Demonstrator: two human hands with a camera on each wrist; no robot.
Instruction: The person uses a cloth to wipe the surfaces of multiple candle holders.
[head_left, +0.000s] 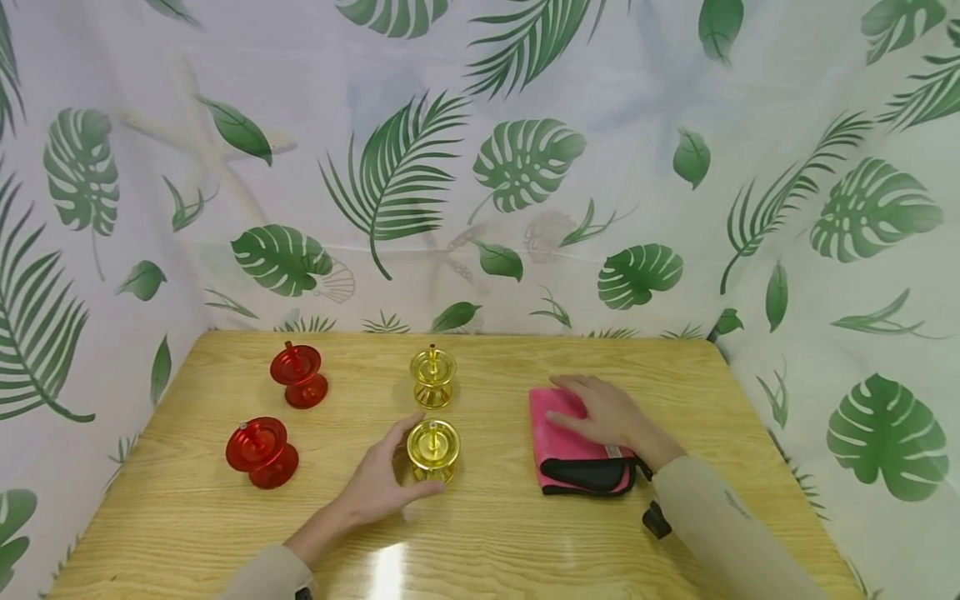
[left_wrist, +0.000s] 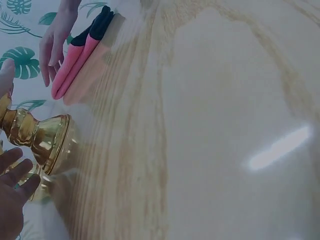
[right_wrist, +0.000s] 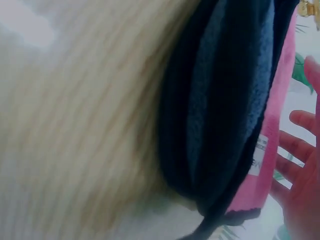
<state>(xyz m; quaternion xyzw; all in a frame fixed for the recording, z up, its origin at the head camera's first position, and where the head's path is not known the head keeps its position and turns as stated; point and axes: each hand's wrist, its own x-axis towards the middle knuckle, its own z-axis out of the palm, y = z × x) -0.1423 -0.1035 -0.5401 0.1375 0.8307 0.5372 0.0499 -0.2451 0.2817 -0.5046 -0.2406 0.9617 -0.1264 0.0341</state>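
My left hand (head_left: 382, 479) is spread around the nearer gold oil lamp (head_left: 433, 446), a footed stand with a shallow dish and a short central tube. Its thumb lies in front and its fingers behind; in the left wrist view a gap shows between the fingers and the lamp's stem (left_wrist: 22, 127). Over a folded pink cloth (head_left: 551, 454) with black edging and a white label, my right hand (head_left: 611, 412) extends its fingers. In the right wrist view, the hand (right_wrist: 302, 170) appears just above the cloth (right_wrist: 280, 100), not gripping it; contact is unclear.
A second gold lamp (head_left: 432, 379) stands behind the nearer one. Two red lamps (head_left: 303, 379) of the same shape stand upright at the left of the wooden table (head_left: 480, 550). A leaf-patterned curtain (head_left: 480, 200) borders the table's back and sides.
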